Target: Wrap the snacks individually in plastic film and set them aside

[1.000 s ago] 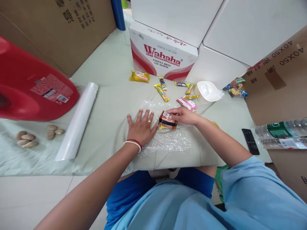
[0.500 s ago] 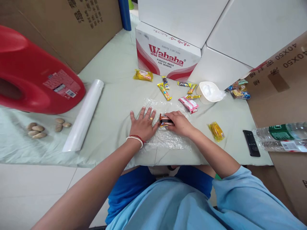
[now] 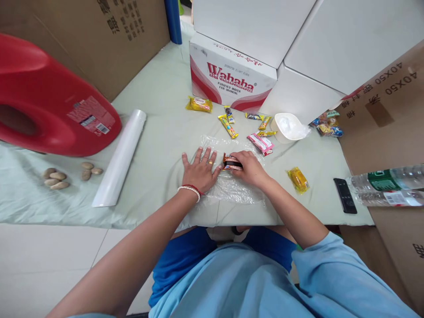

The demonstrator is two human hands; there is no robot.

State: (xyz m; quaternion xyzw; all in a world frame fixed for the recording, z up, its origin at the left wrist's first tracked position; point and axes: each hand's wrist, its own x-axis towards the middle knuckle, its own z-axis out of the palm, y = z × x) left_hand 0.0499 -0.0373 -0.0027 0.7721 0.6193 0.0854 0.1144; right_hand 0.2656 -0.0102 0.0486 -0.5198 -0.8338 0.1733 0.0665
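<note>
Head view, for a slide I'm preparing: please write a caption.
Left hand spread on crinkled clear plastic film, right hand holding a small brown-and-black wrapped packet over it.

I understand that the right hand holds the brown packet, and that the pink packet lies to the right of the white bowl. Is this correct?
One detail is wrong: the pink packet lies to the left of the white bowl, as the head view shows. The right hand does hold the brown packet.
</note>
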